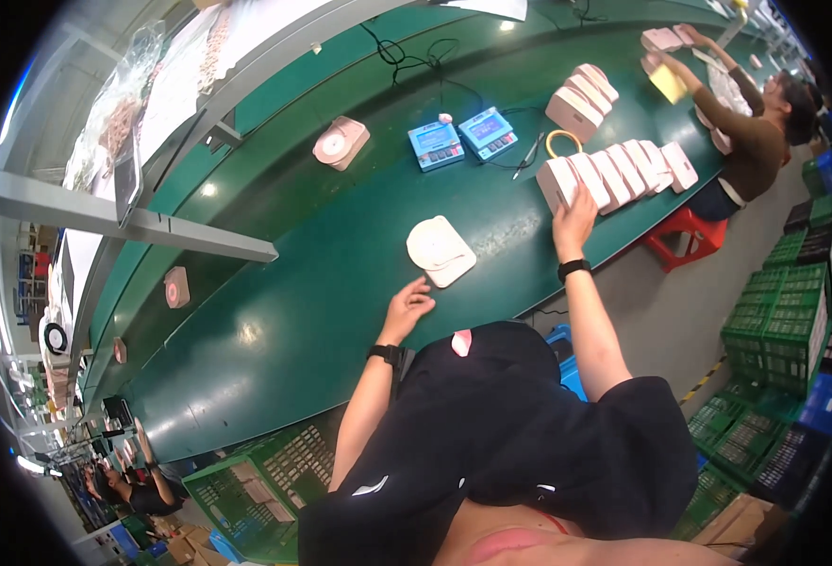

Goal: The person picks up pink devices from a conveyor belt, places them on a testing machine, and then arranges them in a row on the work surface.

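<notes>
On the green table in front of me lies a pale pink device with a round disc top and a squared base (441, 252). My left hand (409, 309) is just at its near side, fingers loosely apart and holding nothing. My right hand (575, 226) reaches to a row of similar pale pink cases standing on edge. Its thumb and fingers are around the nearest case (557, 183) at the row's left end. The fingertips are partly hidden against that case.
Two blue box-shaped testers with screens (437, 145) stand beyond, with cables and a yellow ring (563, 143). More pink cases (581, 102) stand behind. A pink unit (341, 143) sits at the far strip. A co-worker (751, 123) handles parts at right. Green crates (774, 311) are stacked behind.
</notes>
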{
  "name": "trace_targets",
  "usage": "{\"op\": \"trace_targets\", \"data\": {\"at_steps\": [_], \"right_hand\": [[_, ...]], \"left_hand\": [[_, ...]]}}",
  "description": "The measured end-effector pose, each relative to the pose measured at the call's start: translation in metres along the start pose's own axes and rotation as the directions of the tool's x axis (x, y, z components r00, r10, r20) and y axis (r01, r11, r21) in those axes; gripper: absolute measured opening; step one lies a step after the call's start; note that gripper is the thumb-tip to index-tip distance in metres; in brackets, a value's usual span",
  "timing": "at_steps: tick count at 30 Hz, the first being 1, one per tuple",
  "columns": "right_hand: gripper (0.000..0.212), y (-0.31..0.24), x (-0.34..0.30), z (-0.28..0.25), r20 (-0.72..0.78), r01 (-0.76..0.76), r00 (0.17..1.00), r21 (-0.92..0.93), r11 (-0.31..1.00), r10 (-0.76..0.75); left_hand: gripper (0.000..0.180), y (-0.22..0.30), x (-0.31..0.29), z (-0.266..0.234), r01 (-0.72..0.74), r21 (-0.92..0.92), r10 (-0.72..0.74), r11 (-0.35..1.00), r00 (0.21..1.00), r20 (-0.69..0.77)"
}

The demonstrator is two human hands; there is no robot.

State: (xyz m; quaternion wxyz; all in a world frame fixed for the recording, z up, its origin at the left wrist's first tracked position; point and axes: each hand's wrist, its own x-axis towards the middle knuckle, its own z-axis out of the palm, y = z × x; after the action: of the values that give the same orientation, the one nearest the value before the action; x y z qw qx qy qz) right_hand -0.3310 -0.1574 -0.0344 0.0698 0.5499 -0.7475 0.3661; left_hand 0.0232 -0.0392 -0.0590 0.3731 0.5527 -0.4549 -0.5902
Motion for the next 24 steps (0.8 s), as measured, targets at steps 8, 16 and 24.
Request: {"op": "trace_targets", "data": {"at_steps": [8,16,24], "right_hand": [[0.054,-0.060,-0.086,0.024,0.598,-0.272,0.777,0.601,0.752,-0.196],[0.049,-0.045,-0.104,0.065,0.763,-0.398,0.594,0.554,0.731,-0.255],[0.060,-0.068,-0.081,0.044,0.790,-0.321,0.531,0.524,0.789,-0.308]], "left_hand": [[0.040,-0.001,0.005,-0.034,0.072,0.177,-0.062,0.982,0.996,-0.058],[0.032,0.008,0.040,-0.098,0.083,0.221,-0.056,0.972,0.991,-0.123],[0.045,0.086,0.200,-0.161,-0.102,0.673,0.278,0.732,0.947,-0.159]]}}
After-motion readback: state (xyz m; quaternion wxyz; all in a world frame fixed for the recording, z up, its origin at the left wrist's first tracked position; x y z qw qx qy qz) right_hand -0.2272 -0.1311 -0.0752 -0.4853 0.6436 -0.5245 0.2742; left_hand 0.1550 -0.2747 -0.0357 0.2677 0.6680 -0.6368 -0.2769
